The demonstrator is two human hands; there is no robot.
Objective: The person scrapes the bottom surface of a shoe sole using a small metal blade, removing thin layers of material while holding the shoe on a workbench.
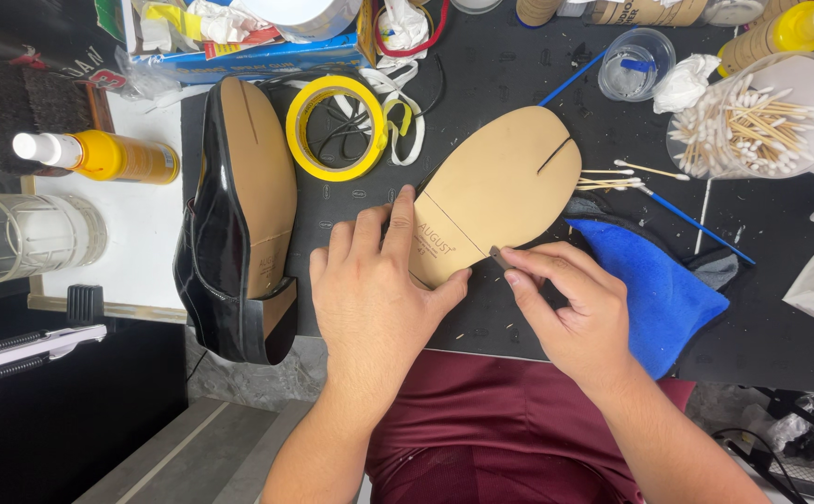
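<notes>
Tan leather sole (500,191): flat on black table (780,308), thin, light, stiffly flexible, likely slippery-faced. Left hand (374,289) spread, pressing heel end. Right hand (570,299) pinching small blade (499,257) at edge. Best held by flat pressure.

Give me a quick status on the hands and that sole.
Left hand flat on tan sole, pinning it to black mat. Right hand pinches small blade at sole's edge. Black shoe lies clear to the left.

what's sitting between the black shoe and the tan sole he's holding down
In the head view, the yellow tape roll lies between black shoe and tan sole.
</notes>
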